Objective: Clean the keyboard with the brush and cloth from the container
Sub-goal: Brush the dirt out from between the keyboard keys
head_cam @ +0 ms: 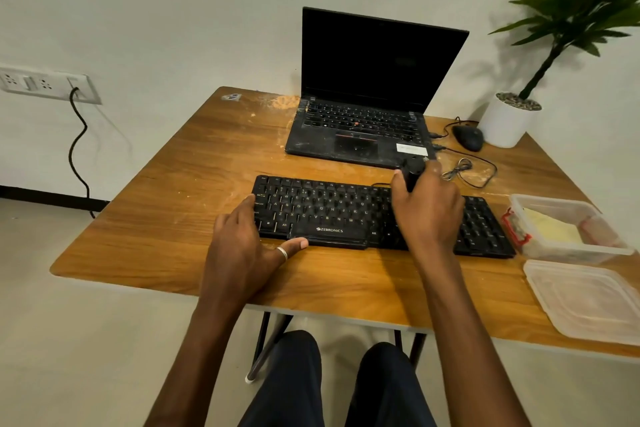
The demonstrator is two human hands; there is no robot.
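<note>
A black keyboard (332, 215) lies across the middle of the wooden table (194, 163). My left hand (242, 246) rests at its left end, fingers against the side and the thumb along the front edge. My right hand (427, 208) hovers over the keyboard's right half and grips a black brush (414, 170) by its handle; the bristles are hidden. At the right stands a clear plastic container (568, 246) holding a yellow cloth (550, 229).
An open black laptop (363, 121) sits behind the keyboard, with a mouse (468, 137) and loose cable (464, 170) to its right. A white plant pot (505, 121) stands at the back right. The container's lid (588, 302) lies at the front right edge.
</note>
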